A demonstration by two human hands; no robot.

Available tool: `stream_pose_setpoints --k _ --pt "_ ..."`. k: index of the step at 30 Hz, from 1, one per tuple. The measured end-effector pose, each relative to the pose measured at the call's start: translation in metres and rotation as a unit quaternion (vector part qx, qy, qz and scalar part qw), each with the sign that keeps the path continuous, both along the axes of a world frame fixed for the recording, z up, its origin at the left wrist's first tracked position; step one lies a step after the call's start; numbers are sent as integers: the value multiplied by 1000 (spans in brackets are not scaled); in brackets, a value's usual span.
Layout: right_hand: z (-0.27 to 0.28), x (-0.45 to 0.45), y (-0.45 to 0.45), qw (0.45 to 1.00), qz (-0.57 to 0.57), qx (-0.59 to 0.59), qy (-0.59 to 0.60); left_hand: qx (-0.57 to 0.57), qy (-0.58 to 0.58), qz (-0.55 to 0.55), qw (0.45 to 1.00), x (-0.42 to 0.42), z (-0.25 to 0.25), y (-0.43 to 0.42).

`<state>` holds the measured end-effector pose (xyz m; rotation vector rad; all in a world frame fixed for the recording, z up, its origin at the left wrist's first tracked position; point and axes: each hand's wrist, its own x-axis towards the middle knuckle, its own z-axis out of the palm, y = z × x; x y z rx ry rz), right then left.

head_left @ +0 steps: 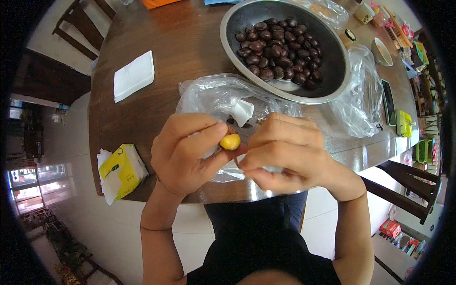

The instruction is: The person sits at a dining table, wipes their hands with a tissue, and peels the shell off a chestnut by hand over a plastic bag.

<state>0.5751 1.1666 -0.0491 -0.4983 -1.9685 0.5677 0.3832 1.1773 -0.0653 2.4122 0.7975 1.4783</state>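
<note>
My left hand pinches a partly peeled chestnut between thumb and fingers; its yellow flesh shows, with brown skin around it. Just to the right, my right hand is closed, thumb against fingers, on a thin brown piece of peel. Both hands are above a clear plastic bag spread on the table, with a crumpled white tissue and dark bits on it. Beyond them stands a large metal bowl holding several dark chestnuts.
On the wooden table lie folded white napkins at the left and a yellow tissue pack near the front left edge. Another plastic bag, a phone and a small bowl are at the right.
</note>
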Motion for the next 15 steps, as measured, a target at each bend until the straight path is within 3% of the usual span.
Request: stream_pose_setpoints --k 4,8,15 --pt "6 12 6 994 58 -65 73 -86 -80 -42 992 -1 -2 2" --pt "1 13 4 994 -24 -99 33 -136 -147 -93 975 1 -4 2" --pt "1 -1 -3 997 -50 -59 11 -49 -18 -23 998 4 2 -3"
